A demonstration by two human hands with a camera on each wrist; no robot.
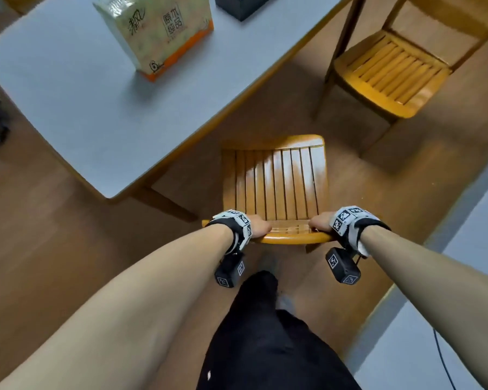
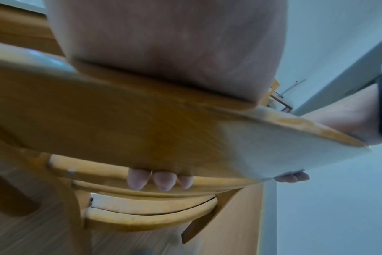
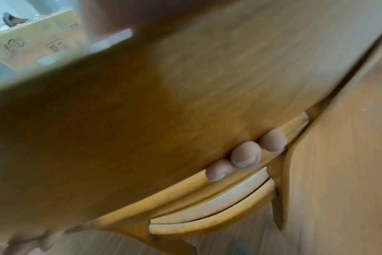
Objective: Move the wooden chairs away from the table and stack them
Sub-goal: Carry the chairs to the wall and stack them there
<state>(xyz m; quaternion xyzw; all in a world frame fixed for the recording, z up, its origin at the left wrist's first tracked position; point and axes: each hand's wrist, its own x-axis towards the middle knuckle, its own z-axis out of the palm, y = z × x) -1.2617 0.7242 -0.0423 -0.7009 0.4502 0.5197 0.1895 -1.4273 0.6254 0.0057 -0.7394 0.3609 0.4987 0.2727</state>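
Floor [image 1: 54, 249]: brown wood-look boards under everything; a pale grey wall strip runs along it at 4 o'clock in the head view.
Table [image 1: 76, 102]: grey top with a wooden edge and legs, filling 10 to 12 o'clock.
Near chair [image 1: 276, 181]: slatted wooden seat at the centre of the head view, just beside the table's corner, its seat clear of the tabletop; its backrest top rail lies nearest the person.
Far chair [image 1: 389, 71]: same slatted wooden build, at 2 o'clock, beside the table's right edge, apart from the near chair.
Tissue pack [image 1: 158, 32]: yellow-green and orange package standing on the table at 12 o'clock.
Black box [image 1: 243, 4]: dark object on the table's far edge, cut off by the frame.
Left hand [image 1: 258, 226]: grips the left end of the near chair's top rail, fingertips [image 2: 161, 181] curled under it.
Right hand [image 1: 320, 224]: grips the rail's right end, fingertips [image 3: 246, 155] wrapped round its underside.
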